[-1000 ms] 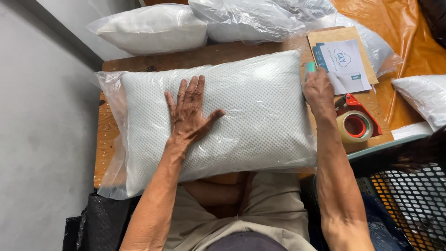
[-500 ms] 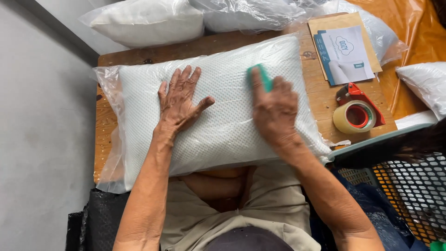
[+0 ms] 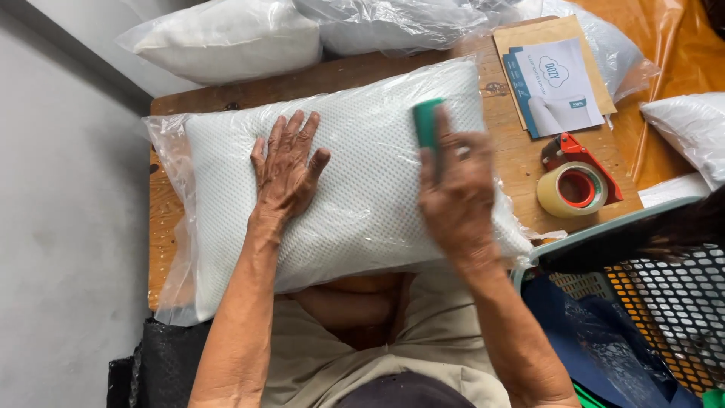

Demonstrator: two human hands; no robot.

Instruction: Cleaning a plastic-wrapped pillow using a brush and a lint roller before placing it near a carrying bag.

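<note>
A white textured pillow in a clear plastic bag (image 3: 362, 189) lies across a wooden table (image 3: 521, 151). My left hand (image 3: 287, 170) presses flat on the pillow's left half, fingers spread. My right hand (image 3: 457, 193) is over the pillow's right half, blurred, and grips a small green flat tool (image 3: 427, 122) that stands up against the plastic.
A tape dispenser with a tan roll (image 3: 575, 185) and a brown envelope with a printed card (image 3: 557, 79) lie on the table's right. More bagged pillows (image 3: 226, 38) sit at the back and at right (image 3: 687, 132). A mesh basket (image 3: 664, 310) stands at lower right.
My right hand with the green tool swept left from the pillow's right end onto its middle, then slid back a little to the right. My left hand stayed pressed down.
</note>
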